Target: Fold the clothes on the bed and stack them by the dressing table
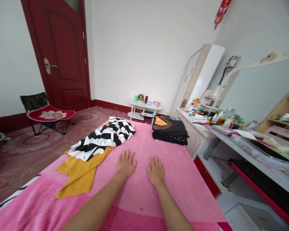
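Note:
Both hands rest on the pink bedspread [178,186] in the head view. My left hand [126,165] lies flat, fingers spread, just right of a rumpled heap of clothes. On top of that heap is a black-and-white striped garment [108,136]; a mustard-yellow garment [83,176] sticks out beneath it. My right hand [155,170] also lies flat with its fingers apart, holding nothing. Beyond it sits a stack of folded black clothes [170,130], the top one showing a gold pattern and an orange patch.
To the right, a dressing table [207,131] carries many bottles, beside a cluttered desk [250,144]. A small white table [144,105] with a plant stands by the far wall. On the left are a folding chair [48,114] and a dark red door [62,57].

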Demonstrator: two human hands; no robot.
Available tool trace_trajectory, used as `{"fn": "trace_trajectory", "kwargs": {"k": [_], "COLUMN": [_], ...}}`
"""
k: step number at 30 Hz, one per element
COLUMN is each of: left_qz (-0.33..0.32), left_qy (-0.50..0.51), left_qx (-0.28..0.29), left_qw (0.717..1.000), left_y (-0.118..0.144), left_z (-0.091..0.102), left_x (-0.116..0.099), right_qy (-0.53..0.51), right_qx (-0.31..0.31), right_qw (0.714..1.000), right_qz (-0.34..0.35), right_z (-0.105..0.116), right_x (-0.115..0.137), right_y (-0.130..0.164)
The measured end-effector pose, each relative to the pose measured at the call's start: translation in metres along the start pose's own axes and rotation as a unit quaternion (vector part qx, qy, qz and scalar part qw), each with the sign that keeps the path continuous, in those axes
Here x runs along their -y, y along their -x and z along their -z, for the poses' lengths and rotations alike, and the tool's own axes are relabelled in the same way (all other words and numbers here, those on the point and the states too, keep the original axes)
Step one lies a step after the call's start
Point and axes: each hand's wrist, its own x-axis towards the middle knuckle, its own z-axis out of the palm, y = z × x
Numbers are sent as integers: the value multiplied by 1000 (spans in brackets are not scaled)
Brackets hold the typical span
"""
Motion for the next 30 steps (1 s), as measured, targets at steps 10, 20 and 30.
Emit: {"fn": "trace_trajectory", "kwargs": {"k": [10,20,30], "left_qz": [6,3,8], "left_qy": [30,56,44], "left_qx": [13,24,36], "left_qw": [999,998,998], "left_y": [1,1,3], "left_z": [6,9,19], "left_x": [1,3,2], "right_qy": [30,83,102], "right_qx": [1,-1,-9], "right_qw": [1000,996,994], "right_qz": [6,20,34], "right_z": [-1,-5,-11], "right_x": [1,0,-4], "right_y": [-2,-6,-10]}}
